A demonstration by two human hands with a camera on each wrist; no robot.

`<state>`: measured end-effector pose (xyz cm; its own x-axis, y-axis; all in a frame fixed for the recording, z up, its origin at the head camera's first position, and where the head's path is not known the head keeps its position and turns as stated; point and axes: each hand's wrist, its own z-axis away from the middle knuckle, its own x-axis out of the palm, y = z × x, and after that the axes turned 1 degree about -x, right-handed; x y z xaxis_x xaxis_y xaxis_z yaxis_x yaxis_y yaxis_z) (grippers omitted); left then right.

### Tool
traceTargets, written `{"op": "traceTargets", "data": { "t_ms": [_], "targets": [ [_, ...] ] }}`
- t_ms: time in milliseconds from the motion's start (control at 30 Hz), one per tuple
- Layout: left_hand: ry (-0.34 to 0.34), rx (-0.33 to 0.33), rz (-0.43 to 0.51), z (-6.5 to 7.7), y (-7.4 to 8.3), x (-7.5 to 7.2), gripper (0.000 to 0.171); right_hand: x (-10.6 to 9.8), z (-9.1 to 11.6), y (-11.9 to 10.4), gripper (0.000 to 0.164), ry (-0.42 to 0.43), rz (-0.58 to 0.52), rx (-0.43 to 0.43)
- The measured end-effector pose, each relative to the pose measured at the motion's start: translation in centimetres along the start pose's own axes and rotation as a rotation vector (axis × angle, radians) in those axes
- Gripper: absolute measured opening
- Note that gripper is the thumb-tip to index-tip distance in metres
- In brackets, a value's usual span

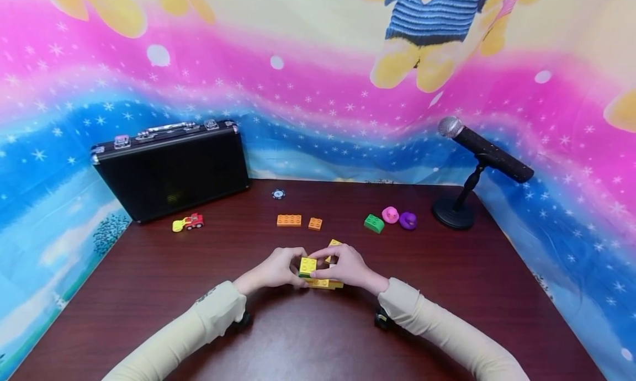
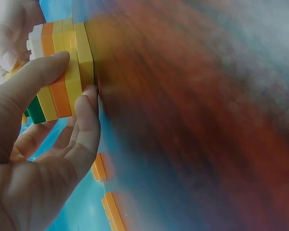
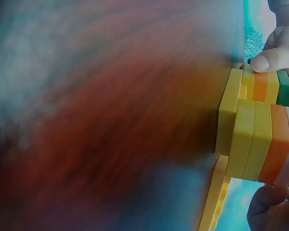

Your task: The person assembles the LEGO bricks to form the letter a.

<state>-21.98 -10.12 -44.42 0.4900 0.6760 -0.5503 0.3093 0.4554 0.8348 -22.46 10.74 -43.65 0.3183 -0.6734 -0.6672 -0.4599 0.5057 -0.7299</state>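
A toy-brick build with a flat yellow base (image 1: pixel 320 283) stands in front of me, its layers yellow, orange, green and white in the wrist views. My left hand (image 1: pixel 280 268) grips the stack on its left side. In the left wrist view the left thumb (image 2: pixel 48 70) lies across the layers, the other fingers curling round the far side. With thumb and forefinger, my right hand (image 1: pixel 350 268) pinches a yellow brick (image 1: pixel 308 265) over the green layer (image 2: pixel 36 110). The white brick (image 2: pixel 37 41) tops another column beside it. The right palm hides part of the build.
Beyond the hands lie two orange bricks (image 1: pixel 289 220), a green brick (image 1: pixel 374 223), a pink duck (image 1: pixel 390 215) and a purple duck (image 1: pixel 408 221). A toy truck (image 1: pixel 194 221), poker chip (image 1: pixel 278 194) and black case (image 1: pixel 174 174) are farther left and back. A microphone on a stand (image 1: pixel 489 154) stands right.
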Motion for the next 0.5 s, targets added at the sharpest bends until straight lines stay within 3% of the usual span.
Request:
{"op": "traceTargets", "data": {
  "t_ms": [500],
  "targets": [
    [0.005, -0.012, 0.022, -0.01, -0.04, -0.08, 0.034, 0.22, 0.01, -0.53, 0.031, 0.057, 0.118, -0.063]
  ]
}}
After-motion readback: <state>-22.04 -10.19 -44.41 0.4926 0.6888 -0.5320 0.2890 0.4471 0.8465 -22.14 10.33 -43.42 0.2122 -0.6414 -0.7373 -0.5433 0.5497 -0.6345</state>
